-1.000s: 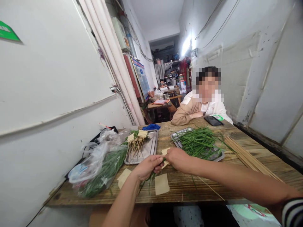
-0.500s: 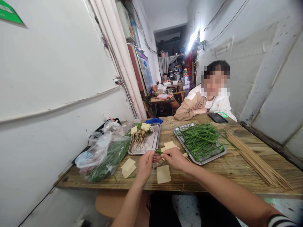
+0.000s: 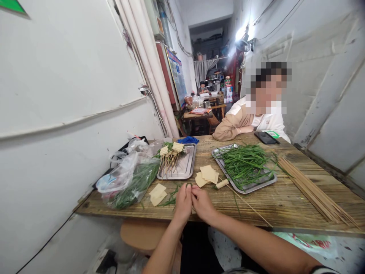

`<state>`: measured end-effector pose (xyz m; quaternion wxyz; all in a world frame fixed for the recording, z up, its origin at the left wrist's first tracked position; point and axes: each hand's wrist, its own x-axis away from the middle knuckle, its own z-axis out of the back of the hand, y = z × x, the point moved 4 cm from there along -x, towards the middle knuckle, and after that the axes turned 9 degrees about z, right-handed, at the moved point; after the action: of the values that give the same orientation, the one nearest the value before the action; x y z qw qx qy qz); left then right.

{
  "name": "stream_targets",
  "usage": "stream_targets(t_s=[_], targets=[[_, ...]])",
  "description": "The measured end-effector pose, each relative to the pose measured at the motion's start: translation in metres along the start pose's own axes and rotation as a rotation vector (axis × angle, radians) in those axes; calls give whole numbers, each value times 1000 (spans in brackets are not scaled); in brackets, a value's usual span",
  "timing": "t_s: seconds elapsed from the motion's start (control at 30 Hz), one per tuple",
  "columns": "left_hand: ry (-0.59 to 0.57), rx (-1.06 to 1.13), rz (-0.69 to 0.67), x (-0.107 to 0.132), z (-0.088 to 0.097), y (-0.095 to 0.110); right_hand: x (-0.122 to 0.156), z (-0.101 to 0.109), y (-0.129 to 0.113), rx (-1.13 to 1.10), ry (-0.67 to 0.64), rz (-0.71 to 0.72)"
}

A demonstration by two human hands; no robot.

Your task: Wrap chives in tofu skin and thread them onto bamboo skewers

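A narrow room with a white left wall (image 3: 57, 68) and a scuffed right wall (image 3: 322, 68) runs back behind the plank counter (image 3: 203, 156). At its far side, toward the right, a person in a beige-and-white jacket (image 3: 236, 123) leans on folded arms. A plastic bag of greens (image 3: 137, 186) lies left. Of two metal trays, the right tray (image 3: 268, 178) bears a big heap of loose garlic chives (image 3: 242, 163); the left tray (image 3: 186, 161) holds a small finished batch of filled skewers (image 3: 172, 152). Bare bamboo skewers (image 3: 310, 192) lie unused at the right, so most work seems left. At the near middle, the left hand (image 3: 183, 200) and right hand (image 3: 203, 204) press together, pinching a green bunch (image 3: 188, 184) at the fingertips. Pale tofu-skin sheets (image 3: 207, 174) await rolling; one tofu-skin roll (image 3: 222, 184) sits beside the right tray.
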<state>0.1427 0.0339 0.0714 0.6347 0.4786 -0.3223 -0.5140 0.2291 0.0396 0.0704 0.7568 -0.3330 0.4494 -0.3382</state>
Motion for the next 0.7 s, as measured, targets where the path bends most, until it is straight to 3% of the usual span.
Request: stream_targets(t_s=[0.1, 0.17, 0.23, 0.33, 0.47, 0.57, 0.7], targets=[[3, 102, 39, -8, 11, -1, 3, 7, -22, 232, -245, 132], [-78, 162, 85, -10, 15, 1, 3, 18, -30, 395, -357, 174], [-272, 219, 192, -9, 15, 2, -4, 34, -34, 494, -357, 257], [-629, 292, 362, 1, 13, 7, -13, 47, -37, 530, -420, 497], [-912, 298, 480, 11, 18, 16, -10, 46, -36, 614, -596, 671], [-1018, 292, 541, 11, 22, 21, 1, 44, -36, 728, -603, 703], [-1055, 258, 528, 9, 22, 29, 15, 44, -33, 821, -512, 672]])
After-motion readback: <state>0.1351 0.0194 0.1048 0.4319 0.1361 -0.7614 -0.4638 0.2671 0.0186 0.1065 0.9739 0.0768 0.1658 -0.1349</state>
